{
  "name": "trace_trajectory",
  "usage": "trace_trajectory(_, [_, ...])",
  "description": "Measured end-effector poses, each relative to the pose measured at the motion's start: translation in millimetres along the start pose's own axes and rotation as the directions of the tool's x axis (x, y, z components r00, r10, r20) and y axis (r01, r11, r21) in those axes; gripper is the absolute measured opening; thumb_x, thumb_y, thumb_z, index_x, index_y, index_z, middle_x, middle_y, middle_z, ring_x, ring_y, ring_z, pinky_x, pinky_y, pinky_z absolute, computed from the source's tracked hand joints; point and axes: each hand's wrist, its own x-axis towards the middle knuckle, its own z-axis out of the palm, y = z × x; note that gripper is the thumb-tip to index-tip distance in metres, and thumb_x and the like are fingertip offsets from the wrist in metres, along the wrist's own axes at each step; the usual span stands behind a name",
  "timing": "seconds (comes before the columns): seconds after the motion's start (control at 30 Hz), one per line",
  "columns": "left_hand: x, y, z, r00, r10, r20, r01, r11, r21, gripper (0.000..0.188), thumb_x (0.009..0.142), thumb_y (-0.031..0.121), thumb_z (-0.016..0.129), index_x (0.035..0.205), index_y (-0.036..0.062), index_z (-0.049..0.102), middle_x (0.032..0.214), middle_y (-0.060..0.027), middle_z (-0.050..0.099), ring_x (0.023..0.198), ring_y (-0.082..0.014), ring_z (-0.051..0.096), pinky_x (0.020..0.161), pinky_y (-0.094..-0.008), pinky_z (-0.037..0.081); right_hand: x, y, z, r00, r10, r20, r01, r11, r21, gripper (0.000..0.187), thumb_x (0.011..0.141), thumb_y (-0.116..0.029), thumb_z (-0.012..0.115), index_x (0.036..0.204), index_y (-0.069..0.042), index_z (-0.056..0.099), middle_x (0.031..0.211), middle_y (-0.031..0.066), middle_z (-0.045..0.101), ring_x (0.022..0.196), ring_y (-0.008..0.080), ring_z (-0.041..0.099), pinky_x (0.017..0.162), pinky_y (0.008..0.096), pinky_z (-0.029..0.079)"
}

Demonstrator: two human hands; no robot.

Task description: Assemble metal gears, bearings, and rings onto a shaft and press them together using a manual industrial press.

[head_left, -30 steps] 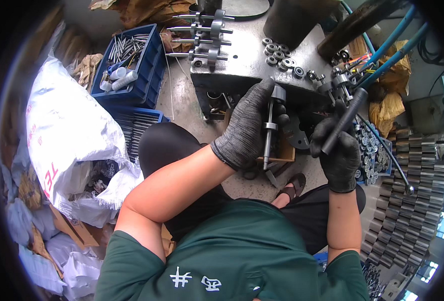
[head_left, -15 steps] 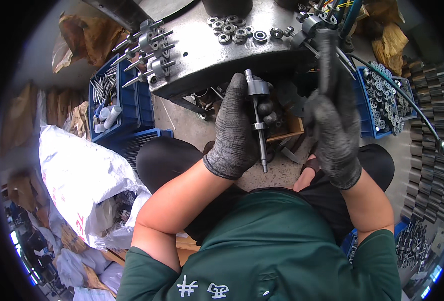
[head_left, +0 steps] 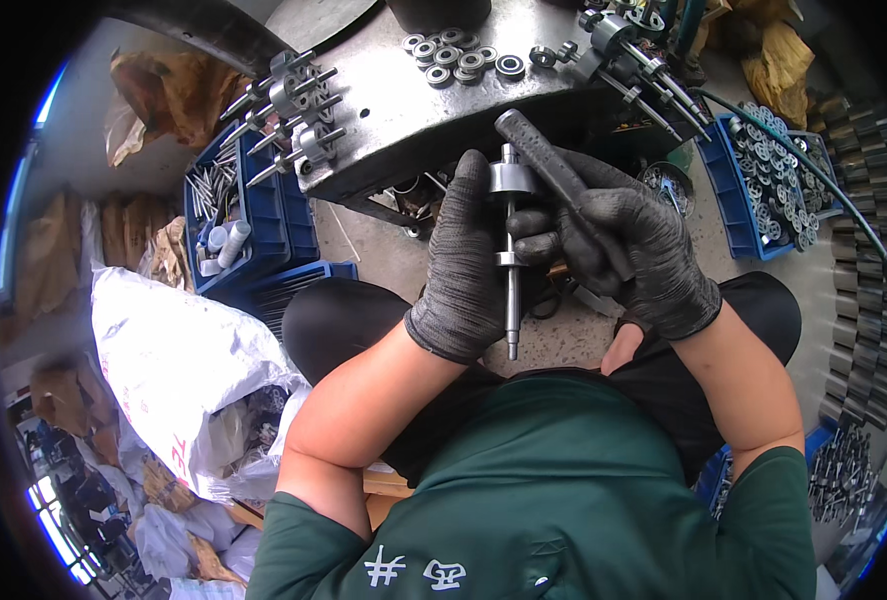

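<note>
Head view: dark-gloved left hand (head_left: pixel 455 262) grips slim, collared silver steel shaft (head_left: pixel 512 290) before grey metal worktop (head_left: pixel 393 125); dark-gloved right hand (head_left: pixel 653 240) clasps dark cylindrical rod (head_left: pixel 553 170), tip near shaft top. Step reads as positioning rod beside shaft; next move calls for steady left grip.

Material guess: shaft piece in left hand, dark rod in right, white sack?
Shaft piece: probably steel, smooth and bright; silvery with sharp highlights along its length.
Dark rod: possibly dark-coated or oily metal, though hard rubber or plastic can't be ruled out; dull, near-black, slightly mottled.
White sack: likely plastic, perhaps woven; it crumples in thin folds with a faint sheen.
</note>
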Motion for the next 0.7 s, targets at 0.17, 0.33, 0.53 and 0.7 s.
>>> trace_trajectory(0.17, [-2.1, 7.9, 4.2, 0.983, -0.093, 0.157, 0.124, 0.972, -0.197, 0.059, 0.099, 0.047, 0.062, 0.121, -0.0075, 0.052, 0.071, 0.0002, 0.046, 0.061, -0.0079, 0.045, 0.053, -0.0208, 0.044, 0.3, -9.3, -5.1, 0.951, -0.122, 0.283, -0.081, 0.785, 0.614, 0.055, 0.100, -0.027, 0.051, 0.147, 0.000, 0.042, 0.066, 0.0066, 0.056, 0.049, 0.0091, 0.049, 0.044, 0.0228, 0.043])
trace_trajectory(0.33, [-2.8, 7.5, -1.8, 0.989, -0.028, 0.143, 0.040, 0.996, -0.079, 0.056, 0.100, 0.046, 0.061, 0.121, -0.0046, 0.053, 0.093, -0.0100, 0.058, 0.063, -0.0084, 0.045, 0.054, -0.0207, 0.044, -7.8, -24.7, -7.2, 0.931, -0.333, 0.152, 0.327, 0.943, 0.061, 0.050, 0.102, -0.025, 0.052, 0.146, -0.001, 0.046, 0.075, 0.0081, 0.064, 0.053, 0.0092, 0.049, 0.046, 0.0211, 0.043])
trace_trajectory(0.53, [-6.0, 0.5, -3.8, 0.998, 0.019, -0.059, -0.007, 0.981, 0.196, 0.059, 0.096, 0.068, 0.052, 0.111, 0.0115, 0.060, 0.068, 0.0033, 0.047, 0.059, -0.0104, 0.051, 0.050, -0.0240, 0.042, 3.5, 5.3, -7.7, 0.672, -0.686, 0.278, 0.645, 0.358, -0.676, 0.062, 0.097, -0.015, 0.062, 0.154, -0.007, 0.040, 0.101, 0.0160, 0.073, 0.075, 0.0248, 0.071, 0.064, 0.0360, 0.057])
trace_trajectory(0.7, [-4.7, -2.6, -7.2, 0.977, 0.063, -0.202, -0.013, 0.971, 0.239, 0.050, 0.095, 0.071, 0.049, 0.103, 0.0222, 0.058, 0.069, 0.0059, 0.049, 0.060, -0.0095, 0.053, 0.047, -0.0274, 0.042, -1.6, 5.9, -6.2, 0.853, -0.427, 0.300, 0.338, 0.014, -0.941, 0.060, 0.089, -0.008, 0.065, 0.147, -0.005, 0.049, 0.116, 0.0227, 0.066, 0.093, 0.0369, 0.070, 0.081, 0.0437, 0.059])
